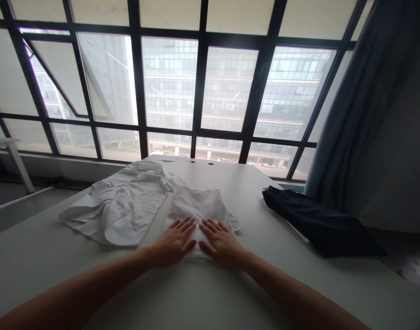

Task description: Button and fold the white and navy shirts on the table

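A folded white garment lies flat on the white table in front of me; its exact kind does not show. My left hand rests palm down on its near left part, fingers stretched out. Beside it, my right hand lies flat on the near right part, fingers also extended. The two thumbs point toward each other with a small gap between them. A bit of white cloth sticks out past the right side of the folded piece.
Left of the folded piece, a crumpled white garment is spread out. Dark navy cloth lies along the table's right edge. Large windows stand behind the table, with a blue-grey curtain at right. Another white table is at far left.
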Available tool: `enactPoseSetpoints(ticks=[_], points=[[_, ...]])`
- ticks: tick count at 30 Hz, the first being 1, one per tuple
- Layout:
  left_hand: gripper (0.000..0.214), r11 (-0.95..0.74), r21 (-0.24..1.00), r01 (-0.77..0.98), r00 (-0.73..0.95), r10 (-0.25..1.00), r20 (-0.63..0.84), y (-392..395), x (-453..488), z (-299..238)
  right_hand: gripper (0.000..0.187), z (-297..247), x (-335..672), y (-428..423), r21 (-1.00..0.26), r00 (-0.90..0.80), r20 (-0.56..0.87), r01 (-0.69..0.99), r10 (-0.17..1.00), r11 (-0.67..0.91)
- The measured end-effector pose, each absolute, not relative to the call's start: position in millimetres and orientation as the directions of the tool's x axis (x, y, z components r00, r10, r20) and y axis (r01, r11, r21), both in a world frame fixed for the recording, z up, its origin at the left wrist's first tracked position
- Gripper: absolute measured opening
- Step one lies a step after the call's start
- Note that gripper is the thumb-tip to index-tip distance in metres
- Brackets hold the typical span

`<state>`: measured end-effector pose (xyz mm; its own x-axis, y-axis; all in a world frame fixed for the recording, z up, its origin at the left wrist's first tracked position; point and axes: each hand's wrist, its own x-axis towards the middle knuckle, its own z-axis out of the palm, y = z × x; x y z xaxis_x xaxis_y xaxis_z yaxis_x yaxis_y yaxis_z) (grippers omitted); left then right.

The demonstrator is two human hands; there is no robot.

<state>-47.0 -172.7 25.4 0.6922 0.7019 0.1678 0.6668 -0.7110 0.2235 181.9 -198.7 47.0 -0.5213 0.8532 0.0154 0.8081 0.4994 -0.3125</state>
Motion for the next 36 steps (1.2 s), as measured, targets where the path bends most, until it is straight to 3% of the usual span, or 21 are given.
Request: enactPoseSetpoints(ticks=[5, 8, 13, 16, 22, 30, 36], points=[[0.068, -0.763, 0.292, 0.577, 0.772, 0.626, 0.111, -146, -79, 35, 0.081, 53, 173, -228, -0.377, -0.509, -0.065, 0.809, 0.858, 0.451], [0.056, -0.762, 0.307, 0.571, 0.774, 0.624, 0.11, -127, -79, 43, 0.074, 61, 168, -232, -0.374, -0.526, -0.045, 0.797, 0.849, 0.474], [0.051, -0.725, 0.109, 0.68, 0.697, 0.685, 0.21, -96, -32, 49, 0.064, 64, 172, -177, -0.236, -0.44, 0.152, 0.853, 0.885, 0.465], [0.059, -0.636, 0.046, 0.77, 0.617, 0.762, 0.198, -65, -12, 42, 0.069, 59, 185, -131, -0.161, -0.354, 0.113, 0.916, 0.928, 0.369], [0.07, -0.452, 0.129, 0.883, 0.436, 0.89, 0.137, -5, -19, 26, 0.074, 52, 216, -81, -0.197, -0.14, -0.002, 0.971, 0.99, 0.137], [0.071, -0.444, 0.173, 0.879, 0.429, 0.895, 0.12, 16, -19, 18, 0.074, 45, 215, -69, -0.217, -0.111, -0.036, 0.971, 0.993, 0.1], [0.071, -0.476, 0.16, 0.865, 0.457, 0.878, 0.14, -26, -19, 32, 0.07, 51, 213, -78, -0.172, -0.109, 0.003, 0.979, 0.994, 0.108]])
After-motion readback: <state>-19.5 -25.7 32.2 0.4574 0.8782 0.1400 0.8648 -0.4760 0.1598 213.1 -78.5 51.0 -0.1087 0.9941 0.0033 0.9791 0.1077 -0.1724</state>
